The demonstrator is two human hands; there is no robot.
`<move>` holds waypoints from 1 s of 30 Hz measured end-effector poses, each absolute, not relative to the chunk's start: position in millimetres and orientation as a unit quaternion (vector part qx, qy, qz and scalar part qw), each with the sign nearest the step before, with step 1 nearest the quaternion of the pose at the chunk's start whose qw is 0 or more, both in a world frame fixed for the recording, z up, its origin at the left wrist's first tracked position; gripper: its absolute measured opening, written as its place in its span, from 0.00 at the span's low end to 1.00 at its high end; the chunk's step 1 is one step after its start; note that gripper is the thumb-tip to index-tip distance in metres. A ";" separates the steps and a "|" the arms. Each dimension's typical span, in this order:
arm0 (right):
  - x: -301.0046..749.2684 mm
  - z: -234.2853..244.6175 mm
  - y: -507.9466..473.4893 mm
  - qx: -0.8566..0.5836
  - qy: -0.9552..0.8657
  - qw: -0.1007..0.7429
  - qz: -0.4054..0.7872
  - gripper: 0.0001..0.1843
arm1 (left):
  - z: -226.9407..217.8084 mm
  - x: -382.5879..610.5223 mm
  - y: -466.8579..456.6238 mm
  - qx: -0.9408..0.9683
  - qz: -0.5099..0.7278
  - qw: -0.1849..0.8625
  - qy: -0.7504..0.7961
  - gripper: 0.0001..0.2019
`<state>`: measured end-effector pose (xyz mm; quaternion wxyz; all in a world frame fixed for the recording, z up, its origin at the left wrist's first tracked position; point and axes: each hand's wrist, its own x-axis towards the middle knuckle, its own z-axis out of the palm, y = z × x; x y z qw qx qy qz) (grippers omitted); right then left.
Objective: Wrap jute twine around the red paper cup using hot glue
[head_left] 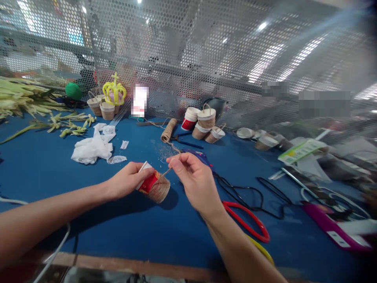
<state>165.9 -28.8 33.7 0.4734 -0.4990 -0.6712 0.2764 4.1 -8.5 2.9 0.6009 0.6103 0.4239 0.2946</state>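
Note:
Tilted on its side, a red and white paper cup (149, 183) is gripped near its rim by my left hand (128, 179). Brown twine (159, 191) is wound around the cup's lower part. My right hand (196, 177) pinches the loose strand of twine a little to the right of the cup, and the strand runs taut to it. From my fingers the strand leads back to a twine spool (169, 130) lying on the blue table (123, 228). A blue tool with a black cord, perhaps a glue gun (198, 156), is partly hidden behind my right hand.
Several twine-wrapped cups (206, 118) stand at the back, near dark pliers (188, 141). White crumpled material (92, 149) and pale husks (20, 98) lie left. A red ring (250, 220), black cord (244, 192) and purple power strip (332, 226) are at right. A perforated screen (176, 51) stands behind.

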 end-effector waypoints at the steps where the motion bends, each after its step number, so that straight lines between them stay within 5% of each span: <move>1: 165.9 33.5 -28.5 -0.503 -0.672 0.470 0.273 0.10 | 3.0 4.0 -9.0 0.616 0.292 0.597 0.423 0.17; 30: 165.8 21.2 -19.4 -0.560 -0.692 0.359 0.280 0.12 | 2.5 -0.6 -19.1 0.632 0.319 0.603 0.368 0.17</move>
